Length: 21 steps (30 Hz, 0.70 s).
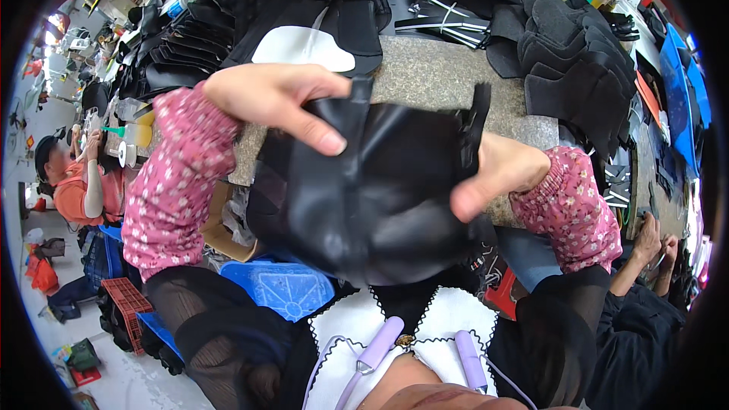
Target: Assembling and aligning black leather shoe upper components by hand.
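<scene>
A glossy black leather piece with a raised seam down its middle (pixel 402 190), like a boot upper, hangs between my two hands over the near edge of the worktable. My left hand (pixel 277 102) grips its top left part, thumb in front near the seam and fingers partly hidden behind. At the right edge my right hand (pixel 505 171) pinches the piece, thumb toward me and the other fingers out of sight behind it. The lower part of the leather is blurred.
Stacked black cut pieces (pixel 577 61) and a white piece (pixel 304 47) lie on the worktable (pixel 433 68). Below are a blue plastic basin (pixel 281 288) and a cardboard box (pixel 220 224). A person in orange (pixel 80 186) works at left; another person's hands (pixel 654 247) show at right.
</scene>
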Motion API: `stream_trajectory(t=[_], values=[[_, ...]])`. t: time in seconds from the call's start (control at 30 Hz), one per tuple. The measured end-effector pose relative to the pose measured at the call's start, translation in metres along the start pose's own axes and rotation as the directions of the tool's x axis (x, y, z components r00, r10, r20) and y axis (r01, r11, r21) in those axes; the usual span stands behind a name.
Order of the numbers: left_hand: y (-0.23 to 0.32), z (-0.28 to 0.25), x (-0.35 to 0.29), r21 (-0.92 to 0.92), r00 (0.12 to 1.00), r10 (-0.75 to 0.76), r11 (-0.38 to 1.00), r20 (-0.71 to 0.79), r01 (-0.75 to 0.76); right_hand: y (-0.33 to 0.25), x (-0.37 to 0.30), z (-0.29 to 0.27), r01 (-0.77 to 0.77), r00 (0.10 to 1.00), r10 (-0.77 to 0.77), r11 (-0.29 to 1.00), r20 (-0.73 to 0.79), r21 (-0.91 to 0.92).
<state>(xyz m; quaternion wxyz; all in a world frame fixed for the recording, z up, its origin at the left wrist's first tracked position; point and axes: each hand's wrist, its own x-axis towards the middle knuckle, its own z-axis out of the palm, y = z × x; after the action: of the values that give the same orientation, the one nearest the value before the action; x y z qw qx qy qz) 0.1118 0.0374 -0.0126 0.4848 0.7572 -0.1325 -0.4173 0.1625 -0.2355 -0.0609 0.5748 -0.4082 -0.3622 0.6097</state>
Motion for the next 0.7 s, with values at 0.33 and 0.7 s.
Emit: stream_trajectory(t=[0.33, 0.7], values=[[-0.056, 0.069, 0.05, -0.465, 0.993, 0.066, 0.879, -0.098, -0.105, 0.075, -0.025, 0.023, -0.089, 0.846, 0.383, 0.788, -0.371, 0.609], [-0.094, 0.071, 0.049, -0.596, 0.982, -0.075, 0.801, -0.175, -0.045, 0.092, -0.034, 0.01, -0.06, 0.823, 0.3, 0.891, -0.483, 0.451]])
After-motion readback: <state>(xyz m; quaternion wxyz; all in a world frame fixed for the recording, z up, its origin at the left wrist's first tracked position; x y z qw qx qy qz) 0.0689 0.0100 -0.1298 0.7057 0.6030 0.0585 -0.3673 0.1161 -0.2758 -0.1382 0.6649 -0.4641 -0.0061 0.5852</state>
